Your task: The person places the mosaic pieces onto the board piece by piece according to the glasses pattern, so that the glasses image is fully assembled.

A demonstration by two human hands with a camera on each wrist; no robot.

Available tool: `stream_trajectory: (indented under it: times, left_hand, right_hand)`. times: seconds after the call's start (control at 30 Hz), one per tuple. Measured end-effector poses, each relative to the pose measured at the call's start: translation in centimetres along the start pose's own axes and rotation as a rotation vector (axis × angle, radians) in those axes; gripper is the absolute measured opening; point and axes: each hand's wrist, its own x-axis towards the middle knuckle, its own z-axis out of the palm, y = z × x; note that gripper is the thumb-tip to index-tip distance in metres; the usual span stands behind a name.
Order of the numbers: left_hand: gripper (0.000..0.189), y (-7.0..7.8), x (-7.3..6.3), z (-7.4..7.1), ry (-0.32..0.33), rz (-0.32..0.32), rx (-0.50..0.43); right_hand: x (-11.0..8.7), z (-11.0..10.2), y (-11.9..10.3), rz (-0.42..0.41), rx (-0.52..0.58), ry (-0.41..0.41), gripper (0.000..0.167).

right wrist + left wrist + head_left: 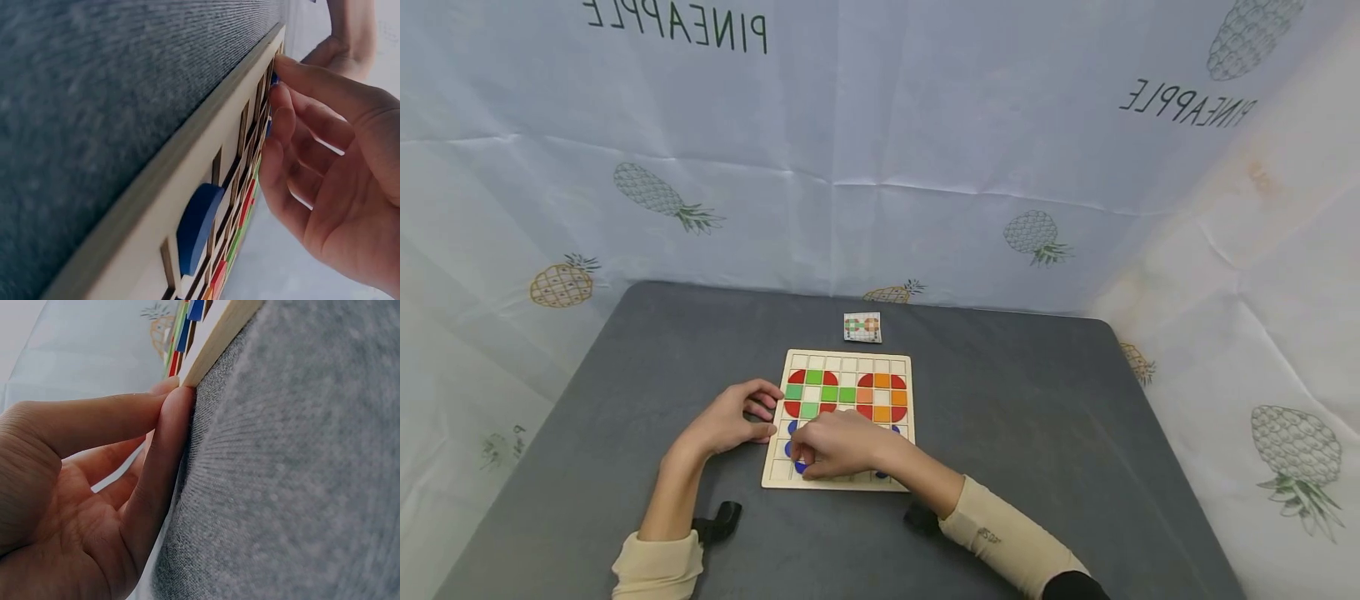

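A square wooden grid board (778, 477) lies flat on the table. Red, green and orange pieces (882, 396) fill cells in its far half, and blue pieces (792, 427) sit in the near half. At the board's left edge is my left hand (733, 417), its thumb and fingertips holding that edge. My right hand (842, 442) reaches over the near-left cells. Its thumb and index finger pinch a blue quarter-round piece (274, 78) against the board, and this hand hides several middle cells. Another blue piece (199, 228) stands raised in the near-right part.
Beyond the board lies a small pattern card (862, 327) with a coloured grid. The grey table (1037, 433) extends on both sides. A white curtain (880, 150) with pineapple prints hangs behind it. Black straps (718, 523) are on the wrists.
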Motion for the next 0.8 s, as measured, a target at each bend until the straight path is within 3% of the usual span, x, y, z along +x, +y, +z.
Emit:
stream_trajectory:
  times: [0.4,0.8]
  left_hand:
    - [0.046,-0.11,0.00,-0.02,0.004,0.002,0.010]
    - [0.045,-0.11,-0.08,0.09,0.009,0.008,0.016]
  right_hand:
    - [0.37,0.24,0.04,0.038,0.007,0.041,0.011]
    - [0.17,0.17,-0.12,0.049,0.025,0.039,0.014]
